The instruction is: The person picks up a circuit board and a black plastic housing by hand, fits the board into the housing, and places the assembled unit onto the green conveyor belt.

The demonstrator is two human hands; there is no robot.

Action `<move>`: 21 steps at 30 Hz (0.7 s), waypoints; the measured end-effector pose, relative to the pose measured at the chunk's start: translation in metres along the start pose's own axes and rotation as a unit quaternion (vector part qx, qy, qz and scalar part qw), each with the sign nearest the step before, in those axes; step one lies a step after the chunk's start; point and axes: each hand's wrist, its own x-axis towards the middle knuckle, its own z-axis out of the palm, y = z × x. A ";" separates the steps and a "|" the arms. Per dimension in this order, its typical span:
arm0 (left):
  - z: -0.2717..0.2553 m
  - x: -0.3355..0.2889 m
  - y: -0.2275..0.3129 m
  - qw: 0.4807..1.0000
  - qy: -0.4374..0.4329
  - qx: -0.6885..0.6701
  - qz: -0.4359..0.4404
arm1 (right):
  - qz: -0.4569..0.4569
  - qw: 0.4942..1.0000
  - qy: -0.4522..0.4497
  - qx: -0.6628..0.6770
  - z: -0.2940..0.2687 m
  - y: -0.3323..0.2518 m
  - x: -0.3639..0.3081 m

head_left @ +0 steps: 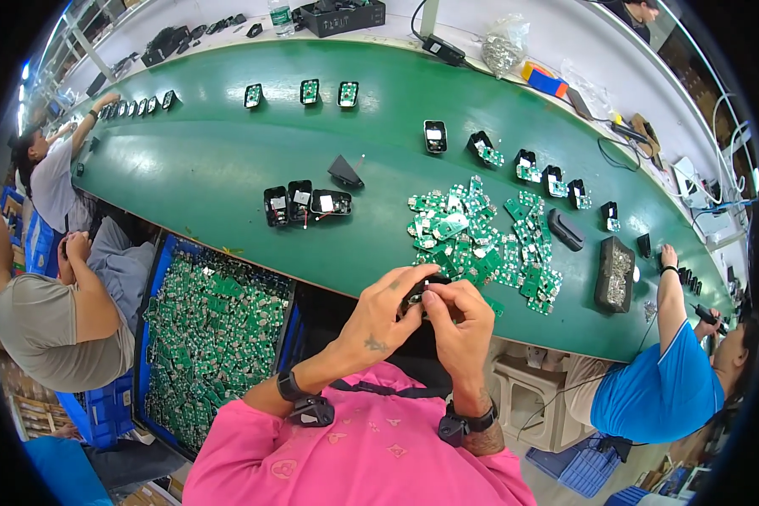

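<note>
My left hand (378, 314) is closed round a small black plastic casing (413, 293) above the near edge of the green table. My right hand (461, 319) pinches at the casing's right side, where a small pale bit shows between thumb and finger; I cannot make out what it is. Fingers hide most of the casing. Just beyond my hands lies a loose heap of green circuit boards (455, 223). Left of the heap, 3 black casings with white parts inside (299, 202) sit together, and a dark wedge-shaped casing (346, 171) lies behind them.
A blue bin of circuit boards (215, 320) stands at my left below the table edge. Casings with boards (527, 166) line the table's far side. A black tray of small metal parts (616, 274) lies at right. Co-workers sit left and right, one in a blue shirt (658, 388).
</note>
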 end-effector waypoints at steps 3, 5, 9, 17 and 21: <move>0.000 0.000 -0.001 1.000 0.019 0.010 -0.002 | -0.003 1.000 -0.014 0.028 0.000 0.006 -0.004; 0.001 0.001 -0.003 0.999 0.042 0.000 0.013 | -0.023 0.999 -0.016 0.019 0.001 0.003 -0.004; -0.006 0.000 0.009 0.995 0.080 -0.066 -0.006 | -0.148 0.980 0.021 -0.132 0.000 -0.001 -0.002; -0.014 -0.003 0.006 0.991 0.089 0.049 0.083 | -0.150 0.969 -0.080 -0.177 -0.011 -0.023 0.010; -0.015 -0.004 0.010 0.988 0.093 0.088 0.090 | -0.168 0.959 -0.122 -0.194 -0.017 -0.025 0.015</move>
